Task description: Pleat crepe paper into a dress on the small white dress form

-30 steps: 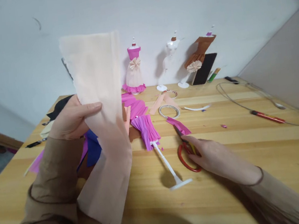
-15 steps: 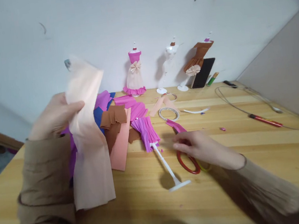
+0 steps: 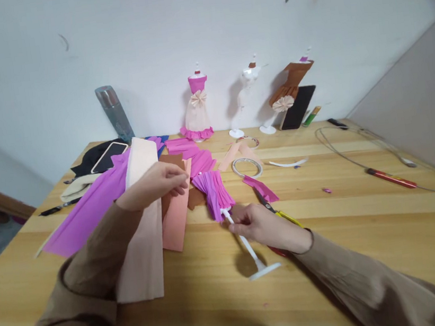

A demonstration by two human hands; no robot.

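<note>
My left hand (image 3: 154,186) is over the long cream crepe paper strip (image 3: 142,280), its fingers loosely apart with nothing in them. A small mannequin lies on the table, with a pleated pink and purple skirt (image 3: 214,193) and a white stand (image 3: 248,250) towards me. The fingers of my right hand (image 3: 268,226) are closed on the stand's stem, just below the skirt. Scissors (image 3: 289,219) with red and yellow handles lie partly hidden under that hand, beside a magenta scrap (image 3: 263,188). Purple paper (image 3: 90,206), salmon paper (image 3: 178,232) and brown paper lie around my left hand.
Along the wall stand a pink-dressed mannequin (image 3: 200,101), a bare white one (image 3: 248,78), a brown-dressed one (image 3: 294,78) and a flask (image 3: 115,112). A tape roll (image 3: 259,171), a phone (image 3: 110,157) and a red-handled tool with a cable (image 3: 391,178) lie on the table.
The cream strip, held up by my left hand before, now lies on the papers, let go. My left hand moved right; my right hand moved left from the scissors to the mannequin's stem.
</note>
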